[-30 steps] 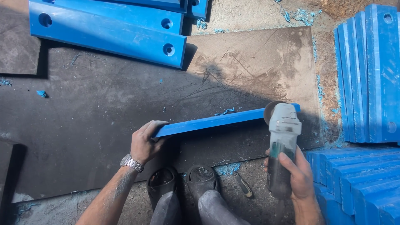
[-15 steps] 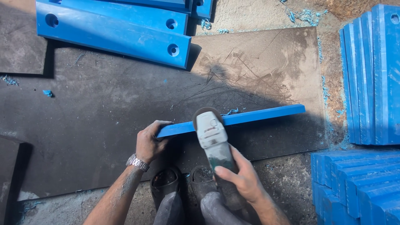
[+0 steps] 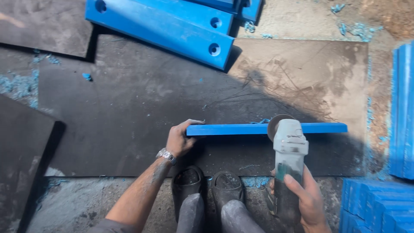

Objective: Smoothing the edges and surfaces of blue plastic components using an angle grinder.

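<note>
Left hand (image 3: 179,140) has its grip closed on the end of a smooth, narrow blue plastic bar (image 3: 241,129) standing on edge. Right hand (image 3: 308,203) is wrapped around a grey angle grinder (image 3: 288,160), its disc at the bar's top edge over a scuffed dark mat (image 3: 129,108).

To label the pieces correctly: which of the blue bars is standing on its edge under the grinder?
The thin blue bar gripped at its end by the left hand, with the grinder against it. The other bars lie flat or stacked further away.

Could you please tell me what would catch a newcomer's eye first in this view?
The bright blue bar standing on edge across the middle of the dark mat stands out first. The left hand grips its left end, while the right hand holds a grey angle grinder with its disc against the bar's edge. More blue bars with holes lie at the top, and others are stacked at the right edge.
</note>
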